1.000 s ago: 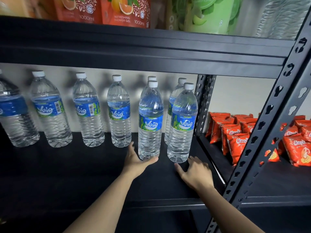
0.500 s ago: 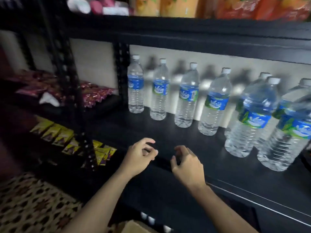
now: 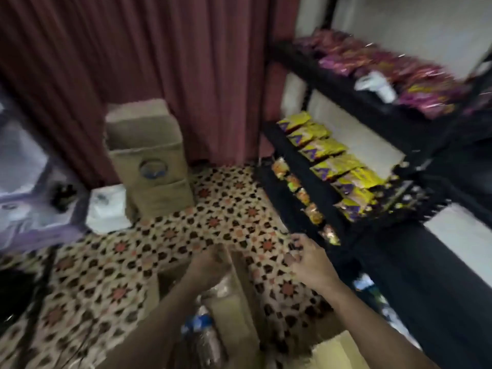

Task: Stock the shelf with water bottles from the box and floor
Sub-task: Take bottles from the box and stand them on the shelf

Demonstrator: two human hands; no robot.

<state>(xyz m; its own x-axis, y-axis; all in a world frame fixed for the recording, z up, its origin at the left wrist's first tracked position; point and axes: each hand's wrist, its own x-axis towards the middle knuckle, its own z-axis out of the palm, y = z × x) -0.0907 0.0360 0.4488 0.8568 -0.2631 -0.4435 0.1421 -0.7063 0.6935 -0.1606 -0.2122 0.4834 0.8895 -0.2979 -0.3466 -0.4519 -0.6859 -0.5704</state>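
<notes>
The view is motion-blurred. Low in the middle stands an open cardboard box. Inside it lies a water bottle with a blue label. My left hand hangs over the box's far flap, too smeared to show how its fingers lie. To the right of the box, my right hand hovers above the patterned floor with loosely curled fingers and nothing in it. The shelf holding the stocked bottles is out of frame.
A black metal rack on the right carries yellow snack packs and pink packs. A second tall cardboard box stands against the red curtain. A white pack sits beside that box.
The view has swung left and down from the bottle shelf to the floor. Both hands have left the shelf edge and dropped toward the open box.
</notes>
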